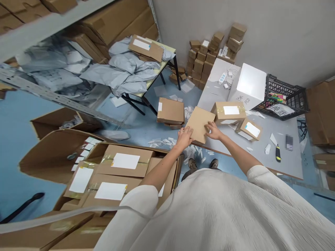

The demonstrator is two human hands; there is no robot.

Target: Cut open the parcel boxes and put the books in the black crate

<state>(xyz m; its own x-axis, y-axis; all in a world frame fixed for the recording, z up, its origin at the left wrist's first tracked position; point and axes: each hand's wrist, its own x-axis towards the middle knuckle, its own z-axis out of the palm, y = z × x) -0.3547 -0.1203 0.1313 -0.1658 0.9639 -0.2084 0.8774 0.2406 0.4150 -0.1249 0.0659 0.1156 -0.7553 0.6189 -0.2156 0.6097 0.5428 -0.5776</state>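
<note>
A plain brown cardboard box (200,120) is between my two hands at the left edge of the grey table. My left hand (185,137) grips its near left corner with the fingers bent over the edge. On the opposite side, my right hand (214,131) holds the right edge, fingertips on the top face. The box's underside is hidden, so I cannot tell if it rests on the table. Close to my right hand sit a taped carton (230,111) with white labels and a smaller labelled carton (249,129).
The grey table (261,157) also bears a white foam box (248,83), a black crate (286,101) and a yellow-black cutter (277,153). Stacked cartons (171,111) and paper scraps lie on the floor. A large open carton (104,148) of labelled boxes stands at my left, below grey parcels (123,69).
</note>
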